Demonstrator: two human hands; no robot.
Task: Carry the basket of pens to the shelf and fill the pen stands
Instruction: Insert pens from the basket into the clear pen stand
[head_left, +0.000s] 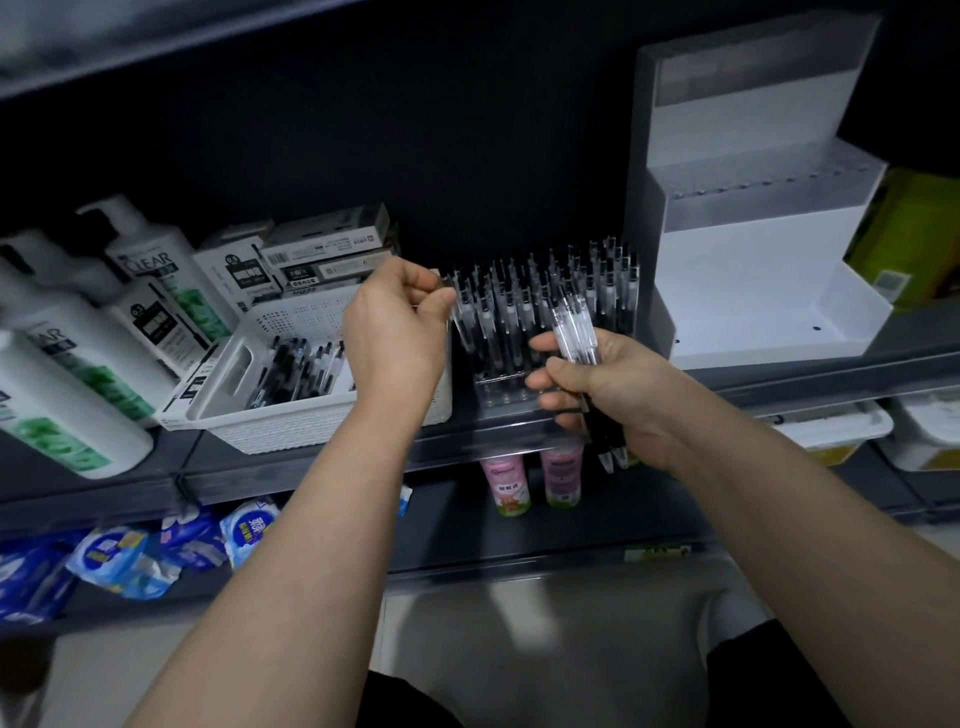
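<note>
A clear pen stand (545, 312), nearly full, sits on the dark shelf (311, 462). The right hand (608, 395) grips a bundle of pens (574, 332) before it. The left hand (400, 322) curls at the stand's left edge, and blur hides whether it holds anything. The white basket (291, 421) beside it is partly covered.

A dark shelf (311, 465) is running across mid-frame, carrying, from left to right, white shampoo bottles (78, 374), a white basket (291, 421), a clear pen stand (504, 387) and, at upper right, a white display stand (753, 270).
</note>
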